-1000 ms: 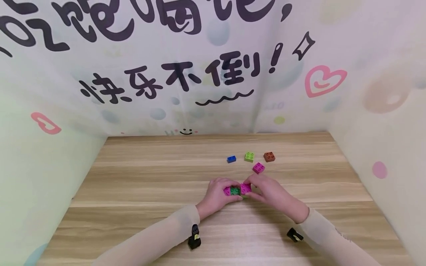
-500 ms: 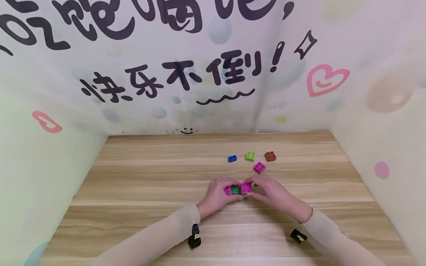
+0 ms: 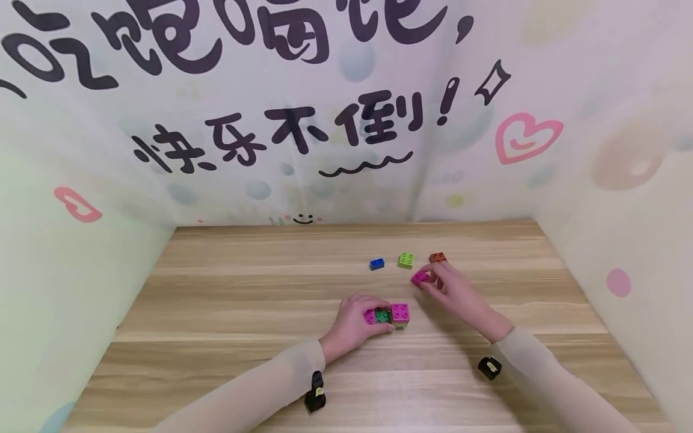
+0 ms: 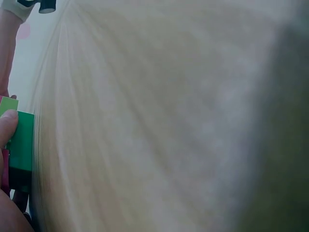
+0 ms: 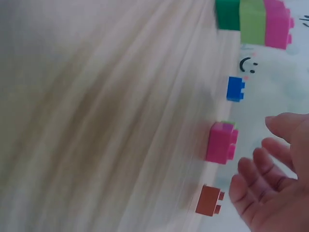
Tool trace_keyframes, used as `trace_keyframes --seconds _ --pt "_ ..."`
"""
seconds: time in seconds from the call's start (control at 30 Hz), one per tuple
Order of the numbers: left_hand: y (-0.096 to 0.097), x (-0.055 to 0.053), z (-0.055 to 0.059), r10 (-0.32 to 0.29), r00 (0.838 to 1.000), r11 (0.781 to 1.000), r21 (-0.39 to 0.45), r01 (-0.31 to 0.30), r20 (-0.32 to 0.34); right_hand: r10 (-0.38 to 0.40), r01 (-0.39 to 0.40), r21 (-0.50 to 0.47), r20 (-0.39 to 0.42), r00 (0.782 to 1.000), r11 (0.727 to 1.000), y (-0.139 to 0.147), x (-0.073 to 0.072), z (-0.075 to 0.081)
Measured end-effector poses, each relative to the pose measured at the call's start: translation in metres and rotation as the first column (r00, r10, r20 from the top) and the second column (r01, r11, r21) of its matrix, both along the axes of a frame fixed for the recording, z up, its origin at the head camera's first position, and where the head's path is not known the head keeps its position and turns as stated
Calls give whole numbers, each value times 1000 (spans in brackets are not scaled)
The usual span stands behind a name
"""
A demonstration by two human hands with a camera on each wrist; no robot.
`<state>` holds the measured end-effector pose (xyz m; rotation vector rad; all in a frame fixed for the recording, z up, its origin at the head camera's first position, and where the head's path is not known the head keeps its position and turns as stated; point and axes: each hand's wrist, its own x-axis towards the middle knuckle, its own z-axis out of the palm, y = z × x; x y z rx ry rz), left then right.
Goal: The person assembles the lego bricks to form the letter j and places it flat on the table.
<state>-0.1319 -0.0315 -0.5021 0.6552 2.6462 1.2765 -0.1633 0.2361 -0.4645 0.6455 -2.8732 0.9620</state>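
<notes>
My left hand [image 3: 354,325] grips a joined block of toy building bricks on the table. A long green brick [image 4: 21,142] forms its base, with a pink brick partly hidden by the fingers at the left end. On the right end sit a lime brick [image 5: 252,21] and, above it, a pink top brick [image 3: 400,311]. My right hand [image 3: 460,297] reaches over a loose pink brick [image 3: 418,278]. In the right wrist view its fingers are spread and stand apart from that brick, holding nothing.
Behind the loose pink brick lie a blue brick [image 3: 376,264], a lime-green brick [image 3: 406,260] and a brown brick [image 3: 438,257], partly behind the right fingers. The wood-grain table [image 3: 233,282] meets a printed cloth wall [image 3: 303,186] at the back.
My right hand has let go of the pink brick on top of the block and moved away, back and right to the loose pink brick. My left hand keeps its hold.
</notes>
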Motion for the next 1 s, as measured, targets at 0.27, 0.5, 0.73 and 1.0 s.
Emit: trace_keyframes --seconds 0.27,0.5,0.73,1.0 --pt "-2 0 -1 5 1000 1000 -4 -5 4 -120 113 98 70 990 989 0 -14 -7" --pt "-1 1 -2 -2 1000 1000 -4 2 -31 -123 106 156 103 987 982 -1 -21 -12" --pt "-2 1 -1 -7 1000 1000 1 7 -5 -104 85 146 133 986 986 -3 -23 -11" --pt "-2 1 -2 -7 1000 1000 6 7 -7 -75 61 116 115 991 991 0 -22 -10"
